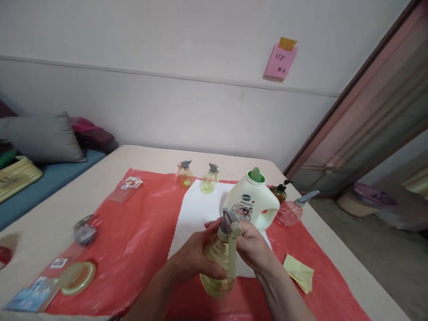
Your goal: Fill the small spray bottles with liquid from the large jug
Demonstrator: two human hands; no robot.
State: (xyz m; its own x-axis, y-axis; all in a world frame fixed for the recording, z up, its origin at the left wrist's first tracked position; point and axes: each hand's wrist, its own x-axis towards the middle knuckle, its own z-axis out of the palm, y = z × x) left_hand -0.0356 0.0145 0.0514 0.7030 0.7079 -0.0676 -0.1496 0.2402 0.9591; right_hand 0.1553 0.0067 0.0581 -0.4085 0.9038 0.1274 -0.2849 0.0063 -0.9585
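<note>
A clear yellowish spray bottle [217, 285] with a grey trigger head is held up in front of me, above the near edge of a white sheet [190, 218]. My left hand [192, 258] is wrapped round its body, thumb across the front. At its neck, beside the pale trigger, my right hand [252, 247] has its fingers closed on the spray head, partly hidden behind it. Just beyond stands a large cream jug [254, 196] with a green cap [256, 174]. Two similar spray bottles, one amber [185, 178] and one yellowish [207, 183], stand at the back.
A pink spray bottle [289, 214] and a dark pump bottle [279, 192] stand right of the jug. Yellow paper notes [299, 271] lie front right on the red cloth [143, 223]. To the left are a round lidded dish [78, 277], a wrapped dark item [85, 232] and plastic packets [33, 294].
</note>
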